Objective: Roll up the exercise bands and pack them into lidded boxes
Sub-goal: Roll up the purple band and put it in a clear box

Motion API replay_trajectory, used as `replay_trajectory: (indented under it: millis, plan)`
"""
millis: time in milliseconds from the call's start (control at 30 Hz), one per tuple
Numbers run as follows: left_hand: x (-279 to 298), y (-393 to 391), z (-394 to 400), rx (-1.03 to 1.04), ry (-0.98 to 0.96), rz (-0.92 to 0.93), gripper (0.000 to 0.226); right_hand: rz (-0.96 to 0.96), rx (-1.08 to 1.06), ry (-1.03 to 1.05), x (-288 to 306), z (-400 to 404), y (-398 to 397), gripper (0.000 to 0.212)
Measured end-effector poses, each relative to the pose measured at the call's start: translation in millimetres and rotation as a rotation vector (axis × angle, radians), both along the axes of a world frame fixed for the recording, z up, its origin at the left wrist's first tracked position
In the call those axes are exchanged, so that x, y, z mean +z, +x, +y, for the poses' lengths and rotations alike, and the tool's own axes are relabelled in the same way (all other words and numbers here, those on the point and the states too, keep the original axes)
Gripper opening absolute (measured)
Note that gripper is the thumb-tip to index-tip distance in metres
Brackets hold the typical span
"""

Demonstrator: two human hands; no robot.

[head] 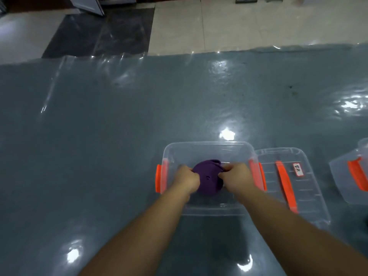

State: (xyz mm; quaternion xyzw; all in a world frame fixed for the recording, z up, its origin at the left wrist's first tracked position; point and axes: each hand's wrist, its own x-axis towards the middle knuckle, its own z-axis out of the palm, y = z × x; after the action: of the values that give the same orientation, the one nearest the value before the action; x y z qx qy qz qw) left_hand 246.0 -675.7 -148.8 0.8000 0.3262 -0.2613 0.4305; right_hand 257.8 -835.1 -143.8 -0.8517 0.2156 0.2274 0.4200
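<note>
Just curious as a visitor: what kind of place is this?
Probably an indoor workroom or shop. A grey table under shiny clear plastic sheeting, a pale and dark tiled floor, and clear plastic storage boxes with orange latches suggest it.

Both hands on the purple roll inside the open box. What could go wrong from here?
1. The purple band roll is held only by the left hand and right hand; on release it may spring loose in the clear box.
2. If it bulges, the lid lying to the right may not seat.
</note>
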Motion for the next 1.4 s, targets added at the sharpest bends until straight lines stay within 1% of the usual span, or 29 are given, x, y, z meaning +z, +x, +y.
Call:
replay_trajectory:
  millis: [67, 200, 500, 567, 633, 700, 833, 933, 1000, 1067, 1133, 1200, 1300, 1367, 1400]
  plan:
    - [-9, 1, -1, -0.002, 0.035, 0.013, 0.025, 0.012, 0.023, -0.040, -3, 4, 4, 0.020]
    - [-19, 8, 0, -0.008, 0.027, 0.005, 0.018, 0.030, 0.000, -0.052, -15, 7, 15, 0.030]
    - [-39, 14, 3, -0.046, 0.071, -0.053, 0.014, -0.022, -0.024, -0.056, -29, 8, 17, 0.029]
    - [-37, 15, 2, -0.064, 0.102, -0.055, 0.018, -0.020, 0.006, -0.106, -32, 10, 18, 0.023]
    - [-32, 15, 1, -0.057, 0.137, -0.039, 0.027, 0.017, 0.029, -0.174, -34, 10, 19, 0.014]
    - [-27, 14, 0, -0.056, 0.146, -0.020, 0.028, 0.068, 0.045, -0.218, -36, 10, 20, 0.020]
    - [-15, 15, 3, -0.132, 0.158, 0.041, 0.021, 0.120, 0.125, -0.290, -24, 13, 21, 0.027]
    - [5, 15, 9, -0.228, 0.117, 0.128, 0.026, 0.122, 0.204, -0.306, -5, 12, 18, 0.018]
    - [18, 10, 11, -0.293, 0.053, 0.134, 0.030, 0.103, 0.236, -0.290, 10, 11, 10, 0.016]
    - [30, 0, 10, -0.373, 0.025, 0.104, 0.032, 0.036, 0.225, -0.252, 28, 12, -4, 0.026]
    - [42, -14, 5, -0.434, 0.047, 0.044, 0.027, -0.073, 0.176, -0.232, 49, 11, -23, 0.031]
    - [53, -30, 0, -0.440, 0.110, -0.069, 0.027, -0.197, 0.131, -0.210, 68, 8, -45, 0.030]
    - [71, -54, -9, -0.436, 0.222, -0.277, 0.038, -0.369, 0.101, -0.200, 86, 1, -79, 0.029]
    - [83, -71, -17, -0.484, 0.278, -0.390, 0.043, -0.455, 0.088, -0.217, 92, -9, -99, 0.029]
    - [89, -80, -21, -0.512, 0.293, -0.433, 0.044, -0.467, 0.085, -0.228, 95, -14, -110, 0.029]
